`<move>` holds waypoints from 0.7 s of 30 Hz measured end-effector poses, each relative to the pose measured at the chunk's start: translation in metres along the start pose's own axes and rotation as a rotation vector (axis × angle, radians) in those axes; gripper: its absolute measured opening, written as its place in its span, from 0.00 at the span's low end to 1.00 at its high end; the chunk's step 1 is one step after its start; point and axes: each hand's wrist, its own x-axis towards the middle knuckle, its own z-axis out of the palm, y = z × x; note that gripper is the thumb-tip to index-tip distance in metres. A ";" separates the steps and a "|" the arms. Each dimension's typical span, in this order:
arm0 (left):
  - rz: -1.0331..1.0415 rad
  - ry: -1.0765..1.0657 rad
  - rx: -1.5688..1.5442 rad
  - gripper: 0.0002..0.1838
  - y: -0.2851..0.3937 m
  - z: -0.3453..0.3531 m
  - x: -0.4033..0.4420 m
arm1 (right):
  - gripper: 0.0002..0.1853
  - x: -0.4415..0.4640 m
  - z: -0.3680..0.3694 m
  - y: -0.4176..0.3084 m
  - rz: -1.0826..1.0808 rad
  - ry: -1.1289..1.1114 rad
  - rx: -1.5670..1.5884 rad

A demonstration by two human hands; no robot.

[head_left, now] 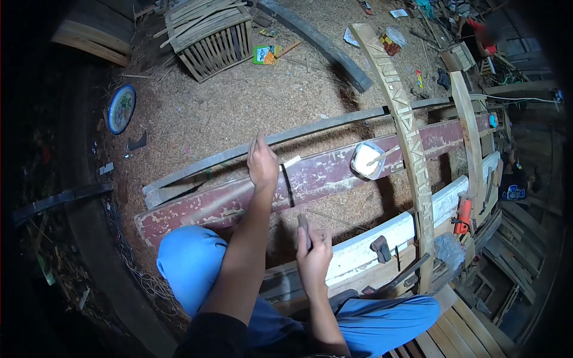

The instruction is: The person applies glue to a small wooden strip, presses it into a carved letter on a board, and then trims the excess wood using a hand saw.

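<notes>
My left hand is closed above the worn dark-red plank. It seems to grip a pale wooden stick, whose short end sticks out to the right; a blurred pale streak runs down-left from the hand. Lower and to the right, my right hand is curled around a short greyish-brown piece, its kind unclear because the fingers cover most of it. A thin dark line crosses the plank between the hands. Farther right on the plank stands a clear tub of white material with a brush-like stick in it.
A curved beam with carved patterns lies across the planks at right. A white board bears a dark block. An orange-red tool lies beyond. Behind are a slatted crate and a person in red.
</notes>
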 end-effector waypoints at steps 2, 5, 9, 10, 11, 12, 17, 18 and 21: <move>-0.046 0.008 0.020 0.24 0.002 -0.003 0.004 | 0.16 0.017 -0.006 0.004 -0.058 0.019 -0.118; -0.065 -0.026 0.029 0.25 0.005 -0.001 -0.004 | 0.16 0.023 -0.040 0.016 -0.085 -0.105 -0.063; -0.008 -0.033 0.062 0.28 -0.003 0.003 -0.002 | 0.16 0.003 -0.043 0.017 -0.012 -0.097 -0.062; 0.019 -0.037 0.065 0.29 -0.002 0.002 0.000 | 0.15 0.007 -0.032 0.011 -0.122 -0.042 -0.047; 0.026 -0.033 0.072 0.29 0.000 0.000 0.001 | 0.15 0.018 -0.016 0.009 -0.147 -0.029 -0.033; 0.011 -0.057 0.078 0.30 0.003 -0.002 0.001 | 0.14 0.031 0.001 0.009 -0.171 -0.015 -0.019; 0.011 -0.031 0.031 0.32 -0.001 0.002 0.001 | 0.14 0.048 0.010 -0.007 -0.136 -0.045 -0.047; 0.033 -0.013 0.063 0.32 -0.004 0.006 0.001 | 0.14 0.035 0.001 -0.005 -0.114 -0.065 -0.042; 0.073 0.002 0.090 0.31 -0.005 0.005 0.004 | 0.15 -0.001 -0.014 0.012 -0.083 -0.044 -0.062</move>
